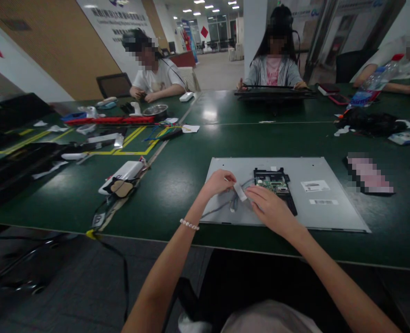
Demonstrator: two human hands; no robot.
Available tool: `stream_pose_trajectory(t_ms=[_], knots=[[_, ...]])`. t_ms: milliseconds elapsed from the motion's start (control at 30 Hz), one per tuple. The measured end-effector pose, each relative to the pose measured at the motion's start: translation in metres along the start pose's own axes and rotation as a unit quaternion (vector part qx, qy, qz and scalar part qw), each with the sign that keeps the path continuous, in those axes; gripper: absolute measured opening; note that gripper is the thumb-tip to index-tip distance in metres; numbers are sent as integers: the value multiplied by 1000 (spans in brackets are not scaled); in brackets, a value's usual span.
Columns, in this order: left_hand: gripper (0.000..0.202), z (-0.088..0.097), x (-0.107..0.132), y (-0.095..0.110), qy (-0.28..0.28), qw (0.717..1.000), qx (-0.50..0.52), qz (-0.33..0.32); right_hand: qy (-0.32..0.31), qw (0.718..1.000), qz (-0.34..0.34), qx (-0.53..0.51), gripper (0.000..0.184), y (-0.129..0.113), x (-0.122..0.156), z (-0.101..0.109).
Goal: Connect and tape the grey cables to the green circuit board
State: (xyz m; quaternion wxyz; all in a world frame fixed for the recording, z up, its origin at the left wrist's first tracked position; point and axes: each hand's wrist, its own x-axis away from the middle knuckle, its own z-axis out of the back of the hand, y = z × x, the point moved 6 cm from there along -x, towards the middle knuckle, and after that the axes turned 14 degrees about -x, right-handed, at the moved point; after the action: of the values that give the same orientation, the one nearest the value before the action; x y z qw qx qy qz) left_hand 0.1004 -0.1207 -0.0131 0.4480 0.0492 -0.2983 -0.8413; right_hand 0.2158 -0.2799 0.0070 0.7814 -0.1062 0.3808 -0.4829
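Observation:
A grey metal panel (pixel 326 212) lies flat on the dark green table (pixel 177 185) in front of me. A green circuit board in a black frame (pixel 274 184) sits on its middle. Thin grey cables (pixel 222 209) run from the board toward the panel's left edge. My left hand (pixel 217 182) is closed in a pinch on a small white strip of tape (pixel 240 191) above the cables. My right hand (pixel 270 208) also pinches that strip from the right, just left of the board. A bead bracelet (pixel 189 225) is on my left wrist.
A white power adapter (pixel 121 175) with a cable lies left of the panel. Red and black bars, a metal bowl (pixel 155 110) and loose parts crowd the far left. Three other people sit across and to the right. A black bundle (pixel 369 123) and a water bottle (pixel 373 88) lie at right.

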Motion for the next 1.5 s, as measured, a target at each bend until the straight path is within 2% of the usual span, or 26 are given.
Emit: stream_pose_trajectory(t_ms=[133,233,333,433,600,733,833,933,1133,1300,1500], knots=[[16,1,2,3,42,995,-85,-9,-43,998,39,40,37,-9,3,-16],[23,6,14,12,102,983,-150,-4,-59,995,54,59,36,-12,5,-24],[32,11,38,28,193,961,-198,12,-58,994,61,72,37,-14,5,-26],[25,6,68,49,243,940,-239,1,-44,992,67,95,36,-15,5,-24],[23,-21,97,66,239,934,-265,-20,-38,993,51,103,29,-11,1,-19],[32,-37,97,63,237,936,-256,-36,-47,993,35,100,28,-9,-5,-19],[34,-45,91,57,214,941,-260,-38,-43,992,34,111,28,-10,-6,-20],[33,-48,90,54,208,940,-268,-24,-37,991,32,121,28,-11,-4,-23],[36,-49,94,56,232,935,-265,-20,-13,991,21,134,31,-15,-2,-23],[34,-51,88,54,211,941,-266,-15,-18,992,7,126,33,-13,-3,-30],[34,-49,82,54,171,948,-269,-4,-36,997,-43,59,40,-13,10,-37]])
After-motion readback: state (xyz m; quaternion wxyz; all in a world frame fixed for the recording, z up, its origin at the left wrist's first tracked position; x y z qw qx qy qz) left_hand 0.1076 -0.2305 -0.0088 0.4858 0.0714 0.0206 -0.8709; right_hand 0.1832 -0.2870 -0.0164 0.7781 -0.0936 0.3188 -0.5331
